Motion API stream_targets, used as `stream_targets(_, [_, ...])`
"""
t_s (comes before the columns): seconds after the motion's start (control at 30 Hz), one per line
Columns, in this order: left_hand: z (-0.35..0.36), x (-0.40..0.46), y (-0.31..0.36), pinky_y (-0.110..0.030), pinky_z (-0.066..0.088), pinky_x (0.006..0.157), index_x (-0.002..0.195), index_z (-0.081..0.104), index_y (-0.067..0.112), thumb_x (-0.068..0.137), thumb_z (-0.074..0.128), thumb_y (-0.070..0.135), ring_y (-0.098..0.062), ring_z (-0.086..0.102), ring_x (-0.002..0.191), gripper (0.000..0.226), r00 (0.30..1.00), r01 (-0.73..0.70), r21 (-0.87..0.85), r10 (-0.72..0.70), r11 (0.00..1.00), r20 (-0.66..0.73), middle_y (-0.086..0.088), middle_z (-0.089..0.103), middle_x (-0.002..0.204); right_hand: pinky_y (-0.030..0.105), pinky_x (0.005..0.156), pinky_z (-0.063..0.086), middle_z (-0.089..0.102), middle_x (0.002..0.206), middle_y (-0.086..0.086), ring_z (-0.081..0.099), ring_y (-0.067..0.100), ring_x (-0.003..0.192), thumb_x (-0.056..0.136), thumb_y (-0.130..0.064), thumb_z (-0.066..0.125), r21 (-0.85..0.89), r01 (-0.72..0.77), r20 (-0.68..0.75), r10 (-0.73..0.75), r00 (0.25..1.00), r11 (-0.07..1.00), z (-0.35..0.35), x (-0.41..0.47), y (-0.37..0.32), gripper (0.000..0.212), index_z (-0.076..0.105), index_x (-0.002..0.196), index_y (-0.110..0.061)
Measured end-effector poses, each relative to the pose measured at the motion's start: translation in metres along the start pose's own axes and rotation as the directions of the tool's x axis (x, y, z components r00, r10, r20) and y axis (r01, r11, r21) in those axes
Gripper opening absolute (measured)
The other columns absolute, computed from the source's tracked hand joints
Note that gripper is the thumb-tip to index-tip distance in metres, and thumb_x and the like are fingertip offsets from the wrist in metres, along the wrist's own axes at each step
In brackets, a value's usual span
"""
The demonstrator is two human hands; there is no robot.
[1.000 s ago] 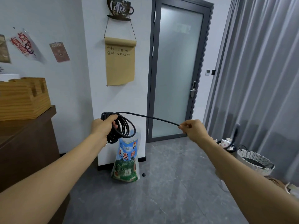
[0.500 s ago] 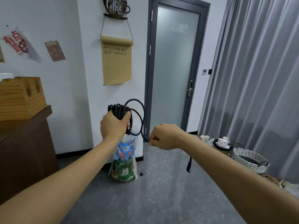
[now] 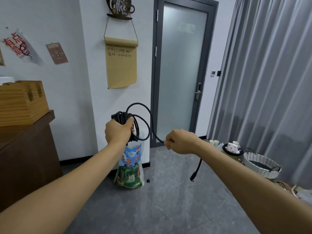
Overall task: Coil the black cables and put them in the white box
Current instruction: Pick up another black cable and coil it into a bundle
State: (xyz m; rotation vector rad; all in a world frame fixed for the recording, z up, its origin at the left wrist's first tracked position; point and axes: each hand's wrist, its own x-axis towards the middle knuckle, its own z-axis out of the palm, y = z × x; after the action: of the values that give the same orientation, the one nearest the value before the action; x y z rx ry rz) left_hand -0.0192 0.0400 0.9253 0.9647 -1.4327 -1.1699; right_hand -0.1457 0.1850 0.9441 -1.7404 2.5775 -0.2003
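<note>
Frosted door (image 3: pixel 182 71) and grey curtain (image 3: pixel 270 81) behind; printed bag (image 3: pixel 130 168) on the floor by the wall, white woven basket (image 3: pixel 260 164) at right. Left hand (image 3: pixel 118 131) fists a bundle of black cable (image 3: pixel 130 122) at mid-height – loops spilling right. Right hand (image 3: pixel 180 141) pinches the free strand, plug end (image 3: pixel 193 177) dangling below the wrist

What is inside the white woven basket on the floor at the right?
Inside the white woven basket lies something dark, perhaps coiled black cable. Its wall hides the bottom.
</note>
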Motion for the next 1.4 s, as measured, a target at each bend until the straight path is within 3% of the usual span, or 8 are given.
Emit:
stream_targets(0.13, [-0.003, -0.001, 0.002, -0.028, 0.047, 0.055, 0.067, 0.060, 0.007, 0.082, 0.064, 0.021, -0.018, 0.059, 0.052, 0.021, 0.997, 0.063, -0.026, -0.062, 0.998, 0.047, -0.004, 0.062, 0.057, 0.025, 0.052, 0.030, 0.044, 0.066, 0.002, 0.039, 0.017, 0.060, 0.092, -0.030, 0.055, 0.185, -0.057, -0.089, 0.074, 0.993, 0.981, -0.005, 0.004, 0.004, 0.031, 0.045, 0.071, -0.010])
stream_targets(0.27, [0.004, -0.023, 0.010, -0.020, 0.047, 0.048, 0.056, 0.056, 0.008, 0.083, 0.063, 0.018, -0.008, 0.058, 0.042, 0.029, 0.989, 0.058, -0.054, -0.050, 0.997, 0.139, -0.002, 0.060, 0.050, 0.030, 0.063, 0.038, 0.047, 0.078, 0.004, 0.045, 0.019, 0.072, 0.090, -0.044, 0.056, 0.600, -0.088, -0.110, 0.191, 0.975, 0.795, -0.002, 0.012, -0.001, 0.037, 0.050, 0.099, -0.009])
stream_targets(0.37, [0.012, -0.038, 0.017, -0.018, 0.046, 0.044, 0.056, 0.056, 0.008, 0.083, 0.065, 0.020, -0.012, 0.056, 0.043, 0.030, 0.967, 0.114, -0.132, -0.079, 0.985, 0.244, -0.001, 0.059, 0.047, 0.031, 0.078, 0.044, 0.052, 0.105, 0.008, 0.055, 0.023, 0.098, 0.087, -0.052, 0.053, 0.632, -0.099, -0.144, 0.242, 0.960, 0.769, 0.003, 0.015, -0.009, 0.068, 0.033, 0.132, -0.004])
stream_targets(0.5, [0.016, -0.053, 0.026, -0.018, 0.045, 0.046, 0.066, 0.060, 0.010, 0.087, 0.062, 0.014, -0.009, 0.048, 0.040, 0.021, 0.843, 0.381, -0.419, -0.124, 0.824, 0.523, 0.004, 0.050, 0.044, 0.027, 0.070, 0.045, 0.057, 0.104, 0.006, 0.057, 0.020, 0.091, 0.087, -0.047, 0.057, 0.695, 0.029, -0.301, 0.253, 0.919, 0.719, 0.007, 0.016, -0.012, 0.057, 0.038, 0.121, -0.006])
stream_targets(0.63, [0.014, -0.056, 0.029, -0.016, 0.041, 0.048, 0.047, 0.064, 0.019, 0.091, 0.055, 0.017, -0.006, 0.042, 0.042, 0.045, 0.723, 0.468, -0.420, -0.063, 0.777, 0.688, 0.008, 0.042, 0.044, 0.020, 0.071, 0.047, 0.060, 0.096, 0.000, 0.059, 0.015, 0.089, 0.082, -0.034, 0.068, 0.843, 0.173, -0.378, 0.331, 0.865, 0.509, 0.000, 0.008, -0.013, 0.043, 0.050, 0.114, -0.011])
stream_targets(0.83, [0.012, -0.055, 0.026, -0.017, 0.032, 0.054, 0.051, 0.056, 0.019, 0.083, 0.052, 0.015, -0.003, 0.036, 0.035, 0.033, 0.642, 0.607, -0.434, -0.089, 0.666, 0.761, 0.010, 0.034, 0.037, 0.028, 0.076, 0.050, 0.063, 0.092, 0.008, 0.061, 0.018, 0.082, 0.073, -0.007, 0.076, 0.964, 0.098, -0.175, 0.312, 0.934, 0.247, -0.004, 0.001, -0.015, 0.041, 0.057, 0.109, -0.005])
stream_targets(1.07, [0.011, -0.049, 0.012, -0.016, 0.037, 0.046, 0.054, 0.039, 0.021, 0.067, 0.058, 0.003, -0.003, 0.035, 0.032, 0.029, 0.518, 0.659, -0.323, -0.099, 0.679, 0.849, 0.011, 0.032, 0.036, 0.023, 0.057, 0.042, 0.053, 0.071, 0.005, 0.049, 0.015, 0.061, 0.076, 0.000, 0.067, 0.919, -0.124, -0.006, 0.329, 0.944, 0.374, -0.004, -0.006, -0.015, 0.019, 0.064, 0.094, -0.005])
stream_targets(1.4, [0.033, -0.056, 0.014, -0.028, 0.045, 0.068, 0.067, 0.060, 0.014, 0.080, 0.071, 0.031, -0.017, 0.057, 0.069, 0.024, 0.749, 0.426, 0.000, -0.352, 0.905, 0.562, 0.001, 0.060, 0.064, 0.031, 0.061, 0.042, 0.051, 0.061, 0.003, 0.050, 0.018, 0.057, 0.081, -0.017, 0.059, 0.908, -0.253, -0.026, 0.646, 0.763, 0.335, 0.023, 0.004, -0.010, 0.012, 0.059, 0.078, -0.006])
